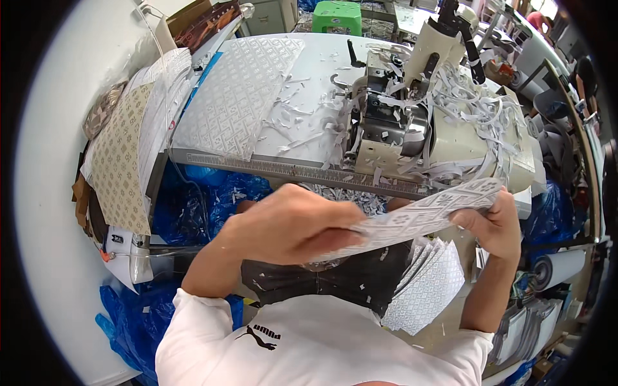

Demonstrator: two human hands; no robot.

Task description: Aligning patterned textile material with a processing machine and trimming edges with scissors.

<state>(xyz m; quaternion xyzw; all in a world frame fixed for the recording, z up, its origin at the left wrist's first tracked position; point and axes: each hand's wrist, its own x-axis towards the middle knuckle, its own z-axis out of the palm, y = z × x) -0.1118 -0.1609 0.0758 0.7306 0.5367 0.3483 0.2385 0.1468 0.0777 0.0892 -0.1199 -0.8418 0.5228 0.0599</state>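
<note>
Sheet of white, diamond-patterned material (417, 222) at the near side of the white counter (325, 61), pinched by your right hand (490, 224); your blurred left hand (293, 222) grips unclearly. Handling seems underway, calling next for steady support.

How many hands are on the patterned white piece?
2: the left hand at the left end of the patterned white piece, the right hand at its right end.

Green plastic stool (337, 18), 12 o'clock. Brown cardboard box (183, 17), 11 o'clock. Crumpled blue plastic bag (138, 331), 8 o'clock. Pale sheet roll (561, 267) lying sideways, 4 o'clock.
</note>
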